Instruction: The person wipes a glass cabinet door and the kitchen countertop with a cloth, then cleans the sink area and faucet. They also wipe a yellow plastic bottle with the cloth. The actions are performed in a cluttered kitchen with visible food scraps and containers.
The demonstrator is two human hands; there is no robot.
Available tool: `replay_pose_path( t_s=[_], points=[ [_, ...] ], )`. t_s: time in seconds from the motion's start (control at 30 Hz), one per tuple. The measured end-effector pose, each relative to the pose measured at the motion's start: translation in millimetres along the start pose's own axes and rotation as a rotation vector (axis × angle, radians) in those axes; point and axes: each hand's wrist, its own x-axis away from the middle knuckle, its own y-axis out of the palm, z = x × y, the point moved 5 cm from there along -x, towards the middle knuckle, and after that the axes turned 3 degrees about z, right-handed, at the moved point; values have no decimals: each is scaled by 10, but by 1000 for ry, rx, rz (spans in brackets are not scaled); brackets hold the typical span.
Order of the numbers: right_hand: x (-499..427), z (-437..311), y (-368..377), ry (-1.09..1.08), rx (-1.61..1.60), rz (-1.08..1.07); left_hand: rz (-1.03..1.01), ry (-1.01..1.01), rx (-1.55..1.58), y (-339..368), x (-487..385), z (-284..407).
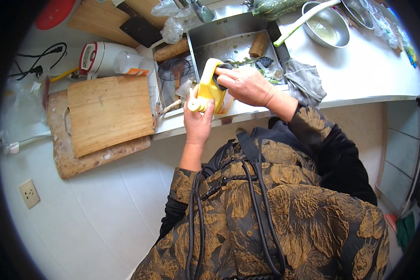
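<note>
A yellow plastic handled object [208,91], whose exact kind I cannot tell, is held over the front edge of the sink. My left hand [199,119] grips its near lower end, thumb on the right side. My right hand [243,84] presses a dark grey cloth [222,85] against its right side, with fingers near the looped handle. Behind both hands lies the steel sink [224,28], holding a brown loofah-like piece [259,44], a black scouring ball [264,62] and green vegetable scraps. A grey rag [304,81] hangs over the counter edge, right of my right hand.
Left of the sink are two stacked wooden cutting boards [110,112], a white appliance [99,58] and a wire skimmer [173,69]. A faucet [202,12] stands behind. A steel saucepan [327,29] with a pale green handle and a green squash [278,7] occupy the right counter.
</note>
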Motion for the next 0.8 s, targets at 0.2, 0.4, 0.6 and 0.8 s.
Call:
replay_pose_path(
  t_s=[0.2, 0.4, 0.6, 0.8],
  points=[
    [-114, 40, 64, -31, 78, -138, 5, 10, 13, 18, 15, -60],
    [58, -134, 142, 278, -392, 27, 20, -6, 16, 15, 28, -100],
    [207, -114, 283, 577, -913, 165, 47, -6, -21, 24, 86, -76],
    [320, -128, 12, 670, -760, 57, 29, -16, -16, 44, 73, -64]
  ],
)
